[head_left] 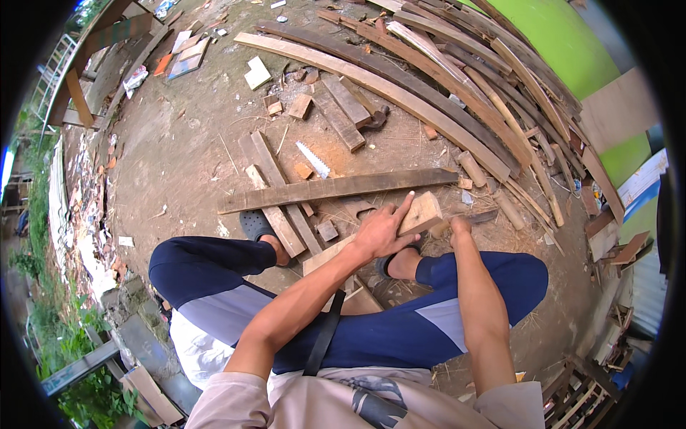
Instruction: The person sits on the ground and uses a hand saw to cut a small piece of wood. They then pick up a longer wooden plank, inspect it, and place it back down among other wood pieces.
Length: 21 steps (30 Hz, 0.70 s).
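Observation:
My left hand (380, 230) lies over a pale squared timber (423, 213), thumb and fingers spread across it, holding it in front of my lap. The timber slants up to the right, its near part running under my left forearm. Just right of its end, my right hand (461, 227) is closed in a fist. A dark, flat, blade-like piece (483, 216) shows beside the fist, and something tan shows on its other side; I cannot make out whether they are one tool. Beyond both hands, a long dark plank (336, 187) lies across other boards.
A white saw blade (313, 159) lies by sawdust past the plank. Short wood blocks (343, 111) are scattered farther off. Long boards (429, 86) are piled at the far right near a green wall (564, 43). Crossed boards (275, 200) lie by my left sandal (256, 223).

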Tool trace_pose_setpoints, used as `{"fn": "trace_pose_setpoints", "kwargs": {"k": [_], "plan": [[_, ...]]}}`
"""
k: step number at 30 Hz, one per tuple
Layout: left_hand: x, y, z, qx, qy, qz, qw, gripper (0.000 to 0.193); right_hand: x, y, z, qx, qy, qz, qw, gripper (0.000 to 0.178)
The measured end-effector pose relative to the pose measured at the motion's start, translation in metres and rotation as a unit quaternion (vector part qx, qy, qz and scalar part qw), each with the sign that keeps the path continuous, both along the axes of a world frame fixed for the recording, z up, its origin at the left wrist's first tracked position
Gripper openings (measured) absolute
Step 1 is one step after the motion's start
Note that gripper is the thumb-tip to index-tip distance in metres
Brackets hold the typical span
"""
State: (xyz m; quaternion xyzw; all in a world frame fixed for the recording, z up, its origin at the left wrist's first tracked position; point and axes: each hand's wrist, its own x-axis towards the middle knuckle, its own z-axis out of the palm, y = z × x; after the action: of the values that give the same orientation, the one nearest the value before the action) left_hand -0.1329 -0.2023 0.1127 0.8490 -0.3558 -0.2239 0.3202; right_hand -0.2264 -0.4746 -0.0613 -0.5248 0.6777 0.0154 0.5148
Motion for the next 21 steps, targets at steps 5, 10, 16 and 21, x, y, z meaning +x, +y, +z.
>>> {"fn": "trace_pose_setpoints", "kwargs": {"k": [5,10,16,21], "plan": [[0.017,0.014,-0.003,0.01,0.022,0.07,0.997,0.102,0.038,0.036,0.067,0.089,-0.028,0.405,0.91,0.07],[0.048,0.031,-0.001,0.009,0.064,0.211,0.975,0.104,0.068,0.124,0.131,0.243,-0.156,0.668,0.686,0.113],[0.088,0.059,-0.011,-0.061,0.098,0.427,0.897,0.1,0.068,0.198,0.125,0.05,-0.11,0.668,0.734,0.086],[0.116,0.099,-0.032,-0.12,0.105,0.519,0.84,0.099,0.092,0.2,0.109,-0.112,-0.231,0.634,0.73,0.06]]}}
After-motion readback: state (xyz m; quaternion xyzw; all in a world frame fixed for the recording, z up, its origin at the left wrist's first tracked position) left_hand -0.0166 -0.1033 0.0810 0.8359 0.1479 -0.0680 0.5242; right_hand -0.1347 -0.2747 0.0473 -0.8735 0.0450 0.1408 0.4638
